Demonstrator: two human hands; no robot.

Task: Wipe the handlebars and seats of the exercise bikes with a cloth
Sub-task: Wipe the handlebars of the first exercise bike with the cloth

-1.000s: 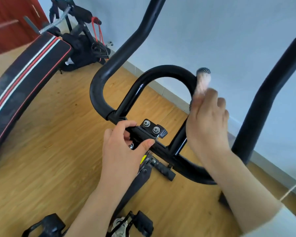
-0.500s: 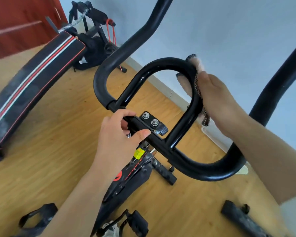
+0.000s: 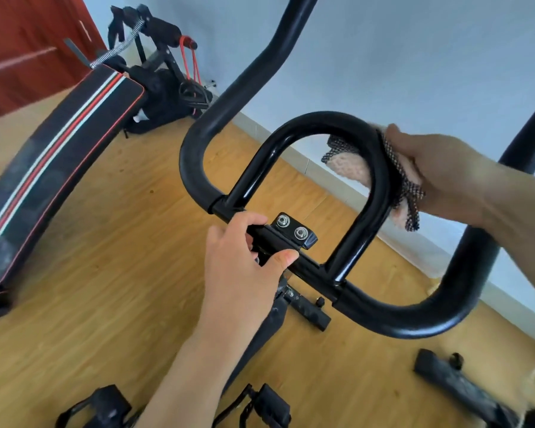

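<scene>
Head view, from the nearest part: two black pedals show at the bottom edge, above the wooden floor. Just above them the left hand grips the straight middle bar of the handlebars; its fingers curl over the bar and the thumb closes from the near side, just left of the clamp with two silver bolts. From this bar a glossy black loop rises. The right hand holds the cloth pressed on the upper right side of the loop, fingers curled round it. The cloth is pink with a dark mesh side; one end shows inside the loop and another hangs under the hand. Farther back, near the left edge of the floor, lies a black sit-up bench with red and white stripes. Behind it are a red door and a pale wall.
</scene>
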